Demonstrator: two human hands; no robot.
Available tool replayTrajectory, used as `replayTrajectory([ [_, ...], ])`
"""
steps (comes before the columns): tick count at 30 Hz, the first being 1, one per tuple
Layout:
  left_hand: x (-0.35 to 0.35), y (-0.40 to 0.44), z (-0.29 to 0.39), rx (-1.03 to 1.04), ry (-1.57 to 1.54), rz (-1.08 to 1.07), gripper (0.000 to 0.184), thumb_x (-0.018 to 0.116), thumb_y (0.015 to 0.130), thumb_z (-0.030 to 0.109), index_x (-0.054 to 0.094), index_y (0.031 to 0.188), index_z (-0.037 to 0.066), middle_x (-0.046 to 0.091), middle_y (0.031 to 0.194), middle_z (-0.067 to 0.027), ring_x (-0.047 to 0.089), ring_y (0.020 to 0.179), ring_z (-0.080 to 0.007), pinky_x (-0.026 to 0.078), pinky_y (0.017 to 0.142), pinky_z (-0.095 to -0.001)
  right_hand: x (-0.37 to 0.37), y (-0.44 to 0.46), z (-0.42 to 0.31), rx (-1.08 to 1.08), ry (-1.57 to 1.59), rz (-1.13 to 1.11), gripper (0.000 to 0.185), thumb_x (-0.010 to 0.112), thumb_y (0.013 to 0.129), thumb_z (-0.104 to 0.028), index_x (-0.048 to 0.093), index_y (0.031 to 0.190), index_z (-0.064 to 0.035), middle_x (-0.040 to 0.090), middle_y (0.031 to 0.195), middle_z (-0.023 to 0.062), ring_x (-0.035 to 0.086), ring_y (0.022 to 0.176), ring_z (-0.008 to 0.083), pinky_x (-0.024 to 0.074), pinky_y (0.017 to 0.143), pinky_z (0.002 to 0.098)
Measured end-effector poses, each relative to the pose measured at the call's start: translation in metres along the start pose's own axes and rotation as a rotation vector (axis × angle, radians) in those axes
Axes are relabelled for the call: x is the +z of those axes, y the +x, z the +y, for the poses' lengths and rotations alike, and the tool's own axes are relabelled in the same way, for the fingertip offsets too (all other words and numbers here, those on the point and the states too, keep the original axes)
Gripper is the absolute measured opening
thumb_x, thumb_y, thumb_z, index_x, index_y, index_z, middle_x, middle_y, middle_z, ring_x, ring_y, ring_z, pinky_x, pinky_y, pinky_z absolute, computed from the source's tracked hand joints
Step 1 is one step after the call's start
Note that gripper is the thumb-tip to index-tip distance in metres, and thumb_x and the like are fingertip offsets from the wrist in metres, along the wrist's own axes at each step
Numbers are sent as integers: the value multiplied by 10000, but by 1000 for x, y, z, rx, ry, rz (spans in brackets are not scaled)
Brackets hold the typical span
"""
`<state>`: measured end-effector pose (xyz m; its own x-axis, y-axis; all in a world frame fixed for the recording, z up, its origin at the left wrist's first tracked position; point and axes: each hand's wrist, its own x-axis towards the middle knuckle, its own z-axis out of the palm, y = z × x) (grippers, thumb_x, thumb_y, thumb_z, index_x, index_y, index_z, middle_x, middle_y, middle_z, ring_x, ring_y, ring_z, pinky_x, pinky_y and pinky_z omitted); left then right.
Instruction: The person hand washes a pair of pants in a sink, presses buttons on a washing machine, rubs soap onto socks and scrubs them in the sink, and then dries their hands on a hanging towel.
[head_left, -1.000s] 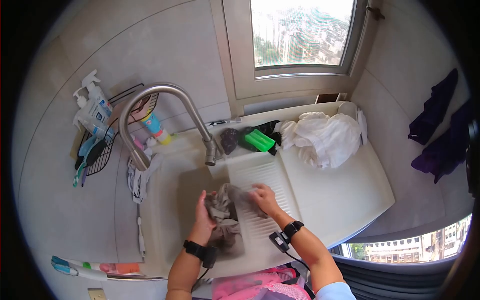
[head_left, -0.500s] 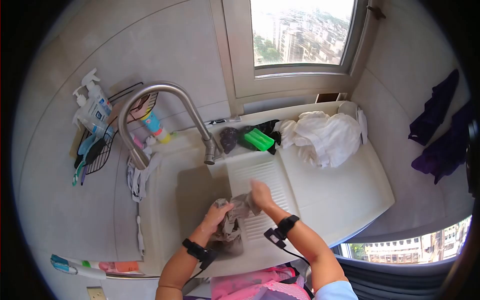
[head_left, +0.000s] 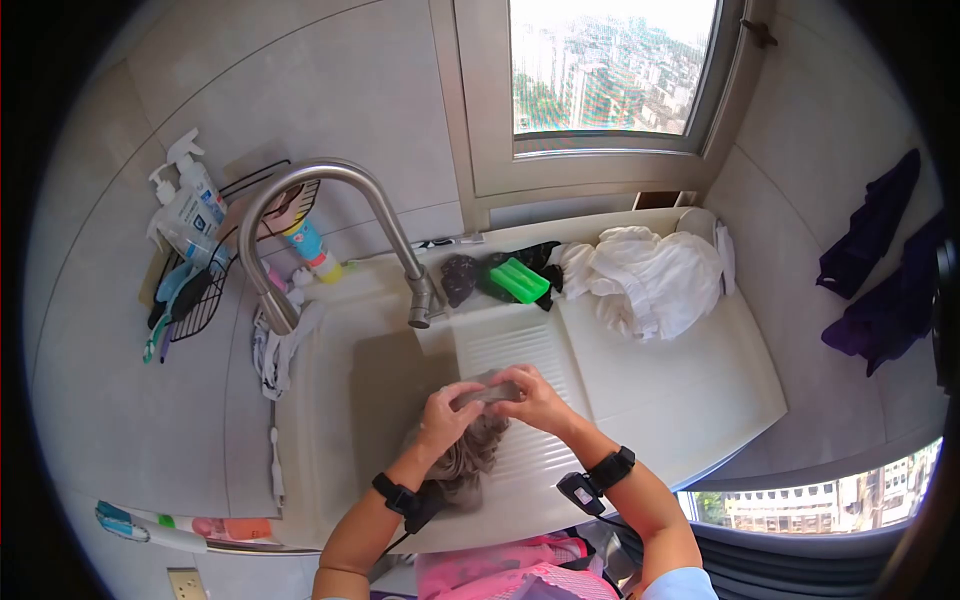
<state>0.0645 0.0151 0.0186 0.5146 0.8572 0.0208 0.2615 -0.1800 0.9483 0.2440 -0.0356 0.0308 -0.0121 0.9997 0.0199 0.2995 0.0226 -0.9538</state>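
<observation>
A wet grey-brown cloth point(head_left: 474, 452) is bunched over the basin's edge and the ribbed washboard point(head_left: 530, 430), its upper part pulled between my hands. My left hand point(head_left: 447, 415) is closed on one side of that upper part, thumb and fingers gripping it. Opposite, my right hand point(head_left: 533, 398) pinches the other side with curled fingers. Both hands are close together above the left edge of the washboard. The cloth's lower folds hang toward the basin, and its exact shape is hidden in the bunching.
A curved metal faucet point(head_left: 340, 170) arches over the white sink point(head_left: 690, 400). Behind the washboard are a green soap bar point(head_left: 519, 281) on dark cloth and a heap of white fabric point(head_left: 655, 275). Bottles and brushes crowd a wire rack point(head_left: 200, 310) on the left wall.
My right hand has come down and in toward my left hand, and both now grip the upper part of the cloth. My left hand has moved slightly up and right.
</observation>
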Motion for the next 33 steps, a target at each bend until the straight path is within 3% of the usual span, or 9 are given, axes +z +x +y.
replayTrajectory([
  [4, -1, -2, 8, -68, -281, 5, 224, 563, 726, 36, 605, 942, -3, 574, 869, -40, 500, 708, -83, 412, 615, -214, 1, 0, -1, -13, -27, 52, 274, 668, 693, -145, 612, 958, -110, 442, 1104, 147, 469, 997, 279, 409, 838, 330],
  [6, 0, -2, 7, -72, -382, 25, 220, 550, 731, 39, 602, 939, -15, 555, 853, -21, 468, 688, -60, 399, 596, -205, 2, 0, 2, -60, -87, 66, 267, 653, 698, -155, 622, 962, -121, 453, 1095, 120, 505, 907, 227, 430, 779, 304],
  [10, -5, -3, 14, -59, -289, 34, 221, 535, 733, 34, 602, 939, -15, 546, 828, -20, 473, 690, -66, 398, 605, -202, 1, 0, 1, -166, -169, 48, 249, 598, 728, -135, 623, 974, -109, 469, 1083, 116, 555, 837, 210, 454, 738, 306],
  [15, -6, -3, 11, -70, -315, 57, 220, 556, 718, 51, 606, 922, -12, 556, 807, -35, 506, 697, -99, 417, 626, -225, 2, -1, -7, -74, -112, -7, 251, 495, 759, -112, 609, 976, -58, 502, 1086, 147, 528, 939, 288, 429, 814, 327],
  [19, -8, -4, 18, 72, 130, 84, 182, 597, 715, 79, 610, 876, -3, 584, 816, -48, 528, 730, -76, 443, 661, -229, 6, 0, -5, -259, -213, 80, 228, 449, 772, -86, 599, 926, -11, 553, 987, 181, 550, 864, 325, 436, 783, 346],
  [24, -3, -1, 17, 140, 399, 165, 127, 626, 723, 96, 617, 815, 9, 554, 695, -37, 514, 667, -67, 431, 604, -240, 11, 2, -9, -202, -226, 242, 178, 466, 792, -107, 571, 901, -16, 592, 783, 136, 572, 692, 281, 466, 631, 321],
  [25, -4, -1, 19, 67, 312, 126, 115, 623, 734, 102, 608, 796, 6, 537, 671, -26, 503, 657, -74, 421, 599, -242, 13, 2, -9, -191, -229, 315, 173, 458, 806, -115, 564, 899, -15, 592, 737, 119, 576, 642, 258, 468, 588, 315],
  [30, -24, -6, 31, -141, -188, -72, 143, 592, 792, 139, 606, 735, 8, 510, 672, 4, 464, 656, -74, 361, 598, -206, -5, 5, -17, 194, 238, 158, 222, 441, 886, -220, 561, 885, -33, 511, 605, 4, 457, 458, 90, 385, 406, 233],
  [33, -29, -7, 19, 11, -550, -4, 189, 571, 823, 170, 578, 704, 23, 496, 743, 43, 452, 704, -59, 331, 619, -185, -11, 5, -9, 236, 352, 152, 277, 441, 880, -267, 553, 884, -13, 487, 612, 30, 444, 433, 96, 359, 372, 238],
])
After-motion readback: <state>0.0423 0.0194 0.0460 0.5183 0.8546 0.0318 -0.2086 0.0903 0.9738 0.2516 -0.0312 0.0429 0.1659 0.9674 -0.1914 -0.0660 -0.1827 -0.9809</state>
